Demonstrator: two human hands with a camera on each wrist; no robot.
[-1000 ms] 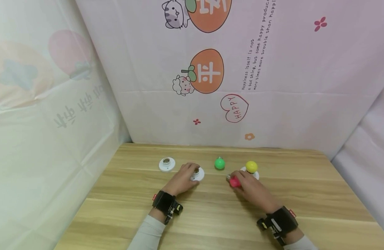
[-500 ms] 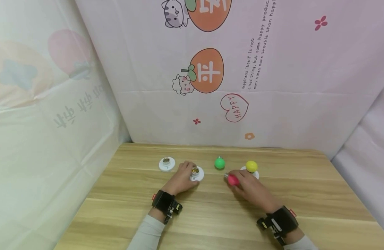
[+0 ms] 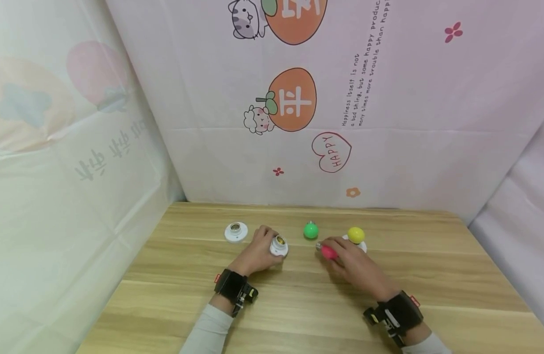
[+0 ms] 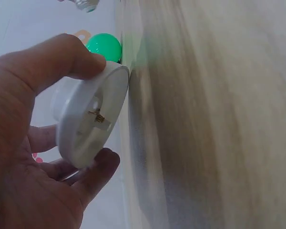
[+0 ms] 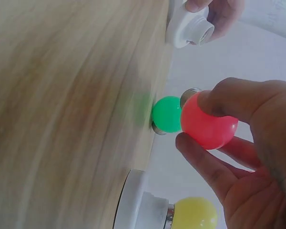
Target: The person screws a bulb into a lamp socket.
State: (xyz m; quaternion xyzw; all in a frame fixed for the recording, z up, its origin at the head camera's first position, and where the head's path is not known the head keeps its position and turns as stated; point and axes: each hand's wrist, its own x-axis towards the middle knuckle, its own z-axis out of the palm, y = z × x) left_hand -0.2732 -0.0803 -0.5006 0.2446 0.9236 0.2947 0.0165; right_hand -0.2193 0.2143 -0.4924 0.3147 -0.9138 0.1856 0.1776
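My left hand (image 3: 257,252) grips a round white lamp holder (image 3: 278,246) by its rim, thumb on one side and fingers on the other. Tilted off the table, the holder shows its hollow underside with a brass contact in the left wrist view. A red light bulb (image 5: 210,121) is pinched between the thumb and fingers of my right hand (image 3: 353,263). Its metal screw base (image 3: 318,246) points left, toward the holder's socket. Behind and between the hands lies a green bulb (image 3: 311,230).
Close behind my right hand, a yellow bulb (image 3: 356,235) sits in another white lamp holder (image 5: 131,200). To the left of my left hand stands a lamp holder with a bare socket (image 3: 236,232). A printed cloth (image 3: 227,162) hangs along the wooden table's (image 3: 298,314) back edge.
My left hand has tipped the lamp holder up so its socket leans to the right. The red bulb has shifted slightly left and up in my right hand.
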